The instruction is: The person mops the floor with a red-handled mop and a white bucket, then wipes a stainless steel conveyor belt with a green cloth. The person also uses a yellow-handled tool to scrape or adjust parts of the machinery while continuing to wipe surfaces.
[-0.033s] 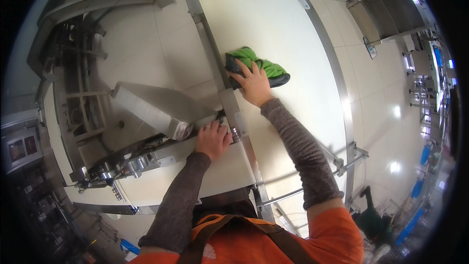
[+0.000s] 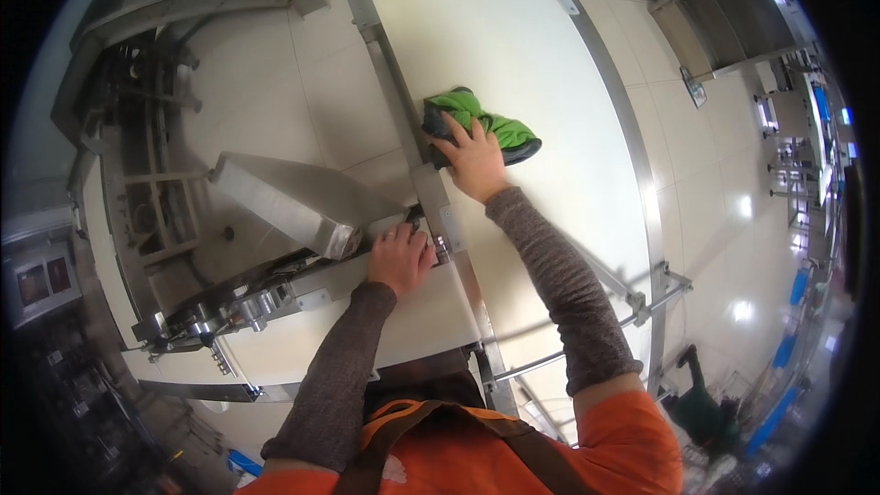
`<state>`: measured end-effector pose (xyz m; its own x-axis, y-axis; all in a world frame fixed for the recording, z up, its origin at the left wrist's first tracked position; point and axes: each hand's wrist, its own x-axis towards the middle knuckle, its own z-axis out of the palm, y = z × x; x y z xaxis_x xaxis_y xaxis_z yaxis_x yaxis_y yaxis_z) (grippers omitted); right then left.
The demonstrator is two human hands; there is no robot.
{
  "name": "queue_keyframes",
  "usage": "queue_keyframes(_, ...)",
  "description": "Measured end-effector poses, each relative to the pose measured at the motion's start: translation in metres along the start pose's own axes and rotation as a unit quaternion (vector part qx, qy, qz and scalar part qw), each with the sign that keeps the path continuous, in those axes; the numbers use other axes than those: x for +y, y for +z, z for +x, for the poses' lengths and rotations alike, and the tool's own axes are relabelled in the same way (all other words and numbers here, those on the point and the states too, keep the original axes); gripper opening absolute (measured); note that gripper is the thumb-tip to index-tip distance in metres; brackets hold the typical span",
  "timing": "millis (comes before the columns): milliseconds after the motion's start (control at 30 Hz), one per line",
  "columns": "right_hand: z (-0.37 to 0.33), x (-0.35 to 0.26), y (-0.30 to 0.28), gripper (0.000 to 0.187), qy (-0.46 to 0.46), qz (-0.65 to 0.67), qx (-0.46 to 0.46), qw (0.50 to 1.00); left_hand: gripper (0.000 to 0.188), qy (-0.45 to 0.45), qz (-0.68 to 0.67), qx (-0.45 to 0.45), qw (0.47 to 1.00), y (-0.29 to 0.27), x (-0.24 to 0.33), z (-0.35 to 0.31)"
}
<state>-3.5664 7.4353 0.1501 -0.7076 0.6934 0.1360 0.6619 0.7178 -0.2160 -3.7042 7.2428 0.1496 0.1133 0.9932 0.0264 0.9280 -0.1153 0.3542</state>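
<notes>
My right hand (image 2: pixel 478 165) presses down on a crumpled green cloth with dark edges (image 2: pixel 513 135), its fingers spread over the cloth's left part. The cloth lies on a long white conveyor belt (image 2: pixel 495 14), close to its left metal edge. Lower and to the left, my left hand (image 2: pixel 400 258) bends its fingers over the metal side rail (image 2: pixel 348 277) of a second, shorter white belt (image 2: pixel 403 316). What its fingertips close on is hidden. Beside it leans a slanted metal box-shaped housing (image 2: pixel 284 197).
Metal rollers and fittings (image 2: pixel 247 312) line the short belt's far edge. A metal crossbar (image 2: pixel 568 353) spans the long belt close to me on the right. Metal frames (image 2: pixel 151 156) stand at left, and a stepped steel unit (image 2: pixel 729 27) at far right. Tiled floor shows around.
</notes>
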Motion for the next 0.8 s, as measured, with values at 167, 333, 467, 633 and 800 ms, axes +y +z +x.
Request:
queue_keyframes(167, -0.065, -0.040, -0.005, 0.040, 0.031, -0.004, -0.022, 0.999, 0.021, -0.004, 0.015, 0.012, 1.000, 0.002, 0.002, -0.004)
queue_keyframes(333, -0.165, -0.062, -0.036, 0.029, 0.036, 0.022, -0.073, 0.996, 0.019, 0.021, 0.025, 0.041, 0.999, 0.010, -0.002, -0.008)
queue_keyframes(467, -0.227, -0.085, -0.056, 0.040, 0.058, 0.115, -0.179, 0.975, 0.018, 0.033, 0.025, 0.062, 0.997, 0.013, -0.003, -0.010)
queue_keyframes(633, -0.270, -0.096, -0.073, 0.037, 0.083, 0.154, -0.265, 0.948, 0.021, 0.029, 0.028, 0.066, 0.997, 0.015, -0.002, -0.013)
queue_keyframes(800, -0.262, -0.101, -0.083, 0.025, 0.214, 0.223, -0.468, 0.828, 0.023, 0.022, 0.033, 0.070, 0.997, 0.016, -0.005, -0.015)
